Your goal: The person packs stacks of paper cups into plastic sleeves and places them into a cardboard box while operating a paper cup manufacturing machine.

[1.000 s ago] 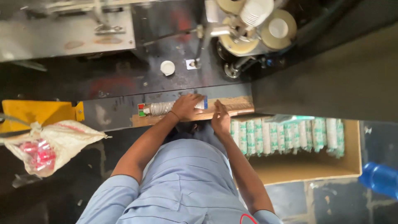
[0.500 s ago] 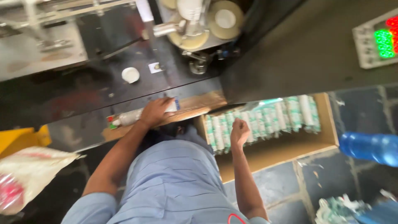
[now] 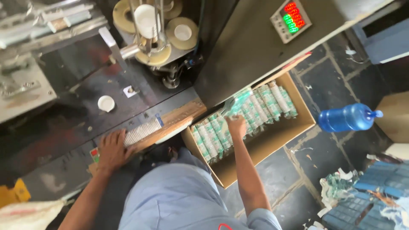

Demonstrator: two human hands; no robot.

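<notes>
White cup stack (image 3: 142, 131) is gripped by the left hand (image 3: 111, 150) mid-left; packs (image 3: 238, 117) in the box (image 3: 272, 140) are grasped by the right hand (image 3: 236, 126).

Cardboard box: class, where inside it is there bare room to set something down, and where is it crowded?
The cardboard box is bare along its near strip, between the packed sleeves and the near wall. The far half is crowded with sleeves, where the right hand reaches.

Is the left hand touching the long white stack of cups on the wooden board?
Touching. The head view shows the left hand lying over one end of the long white stack of cups, fingers on it with no gap.
</notes>
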